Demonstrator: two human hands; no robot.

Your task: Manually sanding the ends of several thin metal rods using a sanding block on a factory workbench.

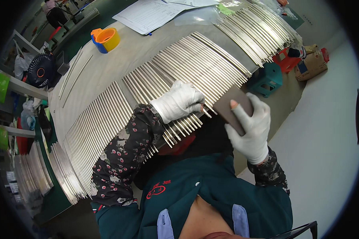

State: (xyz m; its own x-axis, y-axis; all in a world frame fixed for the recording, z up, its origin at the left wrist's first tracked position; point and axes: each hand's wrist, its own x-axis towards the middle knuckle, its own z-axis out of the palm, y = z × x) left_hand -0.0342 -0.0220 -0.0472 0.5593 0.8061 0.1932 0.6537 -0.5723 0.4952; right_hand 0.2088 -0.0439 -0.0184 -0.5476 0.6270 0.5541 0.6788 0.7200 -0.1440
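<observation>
Thin silvery metal rods [203, 59] lie side by side in a wide row across the table. My left hand [178, 102], in a white glove, rests over the near ends of the middle rods. Its fingers are curled closed around a rod end, which pokes out below them. At the row's right, my right hand [251, 127], also gloved in white with a bare thumb tip, grips a flat grey-brown block [231, 104]. The block looks like a sanding sponge and sits against the rod ends; whether it touches them is unclear.
More rods [259, 32] lie at the far right, and another group [95, 119] at the left. A yellow-and-blue tape roll [106, 40], two loose rods and paper sheets [147, 16] lie farther back. A fan [42, 70] stands left; a teal stool [269, 79] stands right.
</observation>
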